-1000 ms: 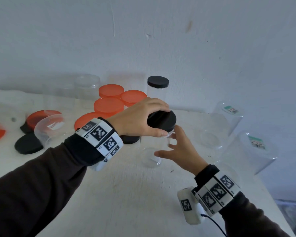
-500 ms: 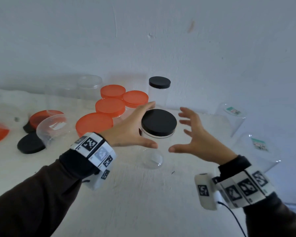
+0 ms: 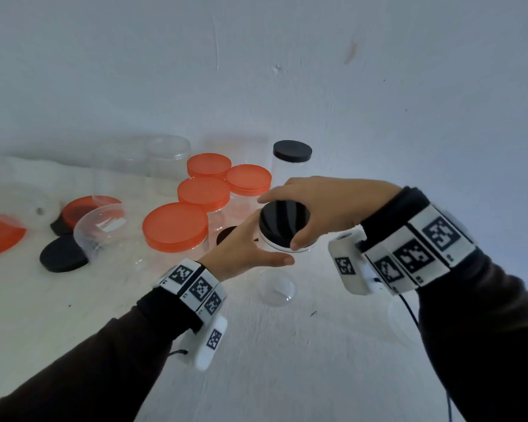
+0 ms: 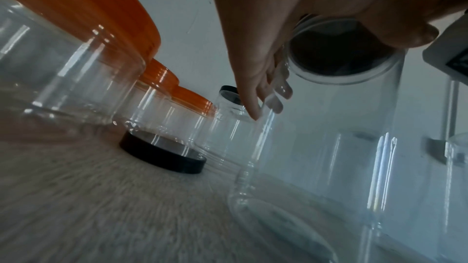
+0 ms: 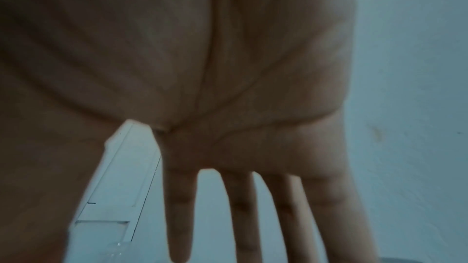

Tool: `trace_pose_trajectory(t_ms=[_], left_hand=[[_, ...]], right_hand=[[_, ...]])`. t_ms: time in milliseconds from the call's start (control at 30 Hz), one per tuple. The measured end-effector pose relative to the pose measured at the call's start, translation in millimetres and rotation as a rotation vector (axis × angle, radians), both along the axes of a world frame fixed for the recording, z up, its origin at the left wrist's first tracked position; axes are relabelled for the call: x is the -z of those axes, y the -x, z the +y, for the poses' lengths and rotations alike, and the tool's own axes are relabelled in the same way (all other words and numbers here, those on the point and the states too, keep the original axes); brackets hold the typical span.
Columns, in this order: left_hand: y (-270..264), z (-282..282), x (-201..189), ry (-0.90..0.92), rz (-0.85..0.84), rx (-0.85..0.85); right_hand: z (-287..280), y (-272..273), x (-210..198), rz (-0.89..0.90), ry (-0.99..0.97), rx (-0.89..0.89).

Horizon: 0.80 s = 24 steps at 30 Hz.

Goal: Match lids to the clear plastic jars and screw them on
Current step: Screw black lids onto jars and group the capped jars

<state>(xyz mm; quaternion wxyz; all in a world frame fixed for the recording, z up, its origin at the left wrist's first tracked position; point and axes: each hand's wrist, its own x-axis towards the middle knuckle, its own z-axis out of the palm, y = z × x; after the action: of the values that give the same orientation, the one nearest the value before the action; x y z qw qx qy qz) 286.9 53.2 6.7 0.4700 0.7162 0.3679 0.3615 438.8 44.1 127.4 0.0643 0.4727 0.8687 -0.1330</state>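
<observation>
A clear plastic jar (image 3: 276,284) stands upright on the white table (image 3: 287,360) with a black lid (image 3: 279,226) on its mouth. My left hand (image 3: 256,245) grips the jar's upper wall from the left, thumb on the near side. My right hand (image 3: 287,217) reaches over the lid from the right, its fingers past the far rim and its thumb on the near rim. From the left wrist view the jar (image 4: 329,147) shows with the lid (image 4: 336,51) seen from beneath and the left fingers (image 4: 255,79) lying along its wall. The right wrist view shows only the right hand's palm and spread fingers (image 5: 179,217).
Several orange-lidded jars (image 3: 176,226) stand just left of the hands. A black-lidded jar (image 3: 291,150) stands behind, by the wall. Loose black lids (image 3: 63,254) (image 3: 226,234), a jar lying on its side (image 3: 99,226) and an orange lid (image 3: 0,236) lie to the left.
The hands have swapped places: the left came off the lid and now holds the jar's side, while the right left the jar's side and came over onto the lid.
</observation>
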Motion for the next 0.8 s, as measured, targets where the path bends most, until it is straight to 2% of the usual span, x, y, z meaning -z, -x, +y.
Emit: trace_pose_trajectory(t_ms=[500, 800], left_hand=[[1.8, 0.6, -1.7, 0.017, -0.036, 0.034], [-1.4, -1.9, 1.1, -0.007, -0.069, -0.002]], right_hand=[[2.3, 3.8, -2.1, -0.047, 0.047, -0.078], [0.7, -0.4, 1.8, 0.013, -0.033, -0.019]])
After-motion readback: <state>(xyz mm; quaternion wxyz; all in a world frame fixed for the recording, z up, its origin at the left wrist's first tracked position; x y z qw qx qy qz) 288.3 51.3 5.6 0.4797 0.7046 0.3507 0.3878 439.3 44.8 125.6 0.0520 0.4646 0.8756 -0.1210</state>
